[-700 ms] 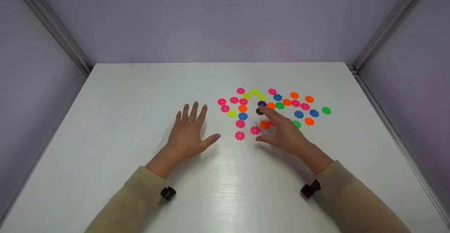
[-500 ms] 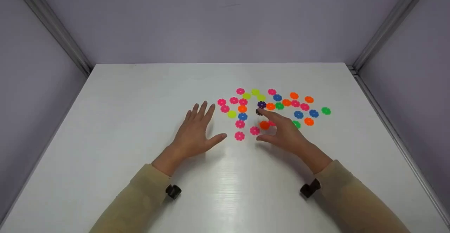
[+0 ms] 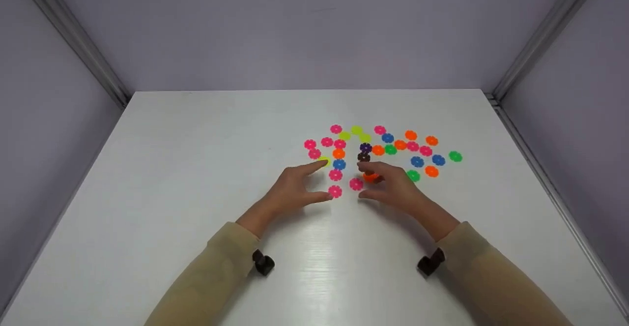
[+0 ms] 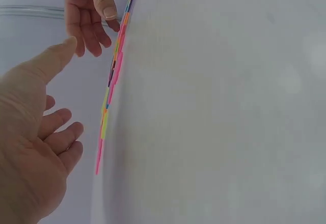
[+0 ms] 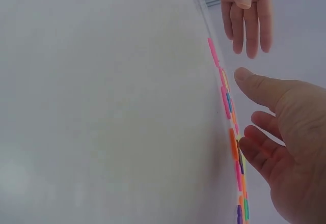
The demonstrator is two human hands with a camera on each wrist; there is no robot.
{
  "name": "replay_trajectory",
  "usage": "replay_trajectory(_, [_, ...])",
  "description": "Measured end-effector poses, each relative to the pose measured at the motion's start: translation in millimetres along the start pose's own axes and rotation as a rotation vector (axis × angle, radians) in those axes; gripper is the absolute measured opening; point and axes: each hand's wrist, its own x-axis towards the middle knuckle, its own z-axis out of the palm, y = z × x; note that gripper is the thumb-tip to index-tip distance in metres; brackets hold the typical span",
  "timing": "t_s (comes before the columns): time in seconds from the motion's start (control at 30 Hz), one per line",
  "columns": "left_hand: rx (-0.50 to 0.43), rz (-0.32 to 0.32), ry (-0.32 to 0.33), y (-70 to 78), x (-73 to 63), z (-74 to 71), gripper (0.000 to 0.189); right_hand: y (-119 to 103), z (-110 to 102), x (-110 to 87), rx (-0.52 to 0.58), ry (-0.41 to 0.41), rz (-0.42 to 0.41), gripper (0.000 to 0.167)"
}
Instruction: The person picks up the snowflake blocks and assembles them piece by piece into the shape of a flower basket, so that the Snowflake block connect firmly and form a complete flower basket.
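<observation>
Flower-shaped plastic discs in pink, orange, yellow, blue, green and dark colours lie flat and scattered on the white table. My left hand [image 3: 295, 188] hovers at their left side, thumb and fingers apart, holding nothing. Its fingertips partly cover a yellow disc [image 3: 322, 159], and its thumb tip overlaps the edge of a pink disc [image 3: 335, 191] in the head view. Facing it, my right hand [image 3: 393, 183] is held over the discs with loosely bent fingers and nothing in its grasp. Nearest to it are a brown disc [image 3: 363, 157] and a partly hidden orange disc [image 3: 369, 178].
More discs spread to the right, as far as a green disc [image 3: 455, 156]. The white table [image 3: 172, 168] ends at a pale back wall [image 3: 304, 41], with side walls and metal rails at left and right. Each sleeve carries a small black wrist device [image 3: 264, 263].
My left hand has moved right towards the discs and turned from spread fingers to a sideways, cupped pose. The right hand's fingers have drawn slightly nearer its thumb. The discs look unmoved.
</observation>
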Motion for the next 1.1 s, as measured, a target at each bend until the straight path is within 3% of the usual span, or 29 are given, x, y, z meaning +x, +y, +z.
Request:
replay_trajectory(0.2, [-0.093,-0.019,-0.056,-3.0,7.6,9.5,0.07,1.4,2.6,3.8,-0.012,-0.025,0.059,0.059])
replay_trajectory(0.47, [-0.035,0.02,-0.046,-5.7,11.4,19.6,0.057,2.7,3.6,7.2,-0.011,-0.06,0.108,0.053])
replay_trajectory(0.7, [-0.01,0.006,-0.039,-4.7,11.3,22.2,0.049,2.2,5.2,7.8,-0.029,-0.076,0.077,0.045])
replay_trajectory(0.8, [-0.005,0.028,-0.039,-4.9,11.4,22.8,0.047,1.1,5.7,7.0,-0.021,-0.082,0.067,0.043])
replay_trajectory(1.1, [-0.072,0.058,-0.028,-0.5,7.9,24.2,0.047,-3.4,8.2,3.5,-0.025,-0.082,0.018,0.049])
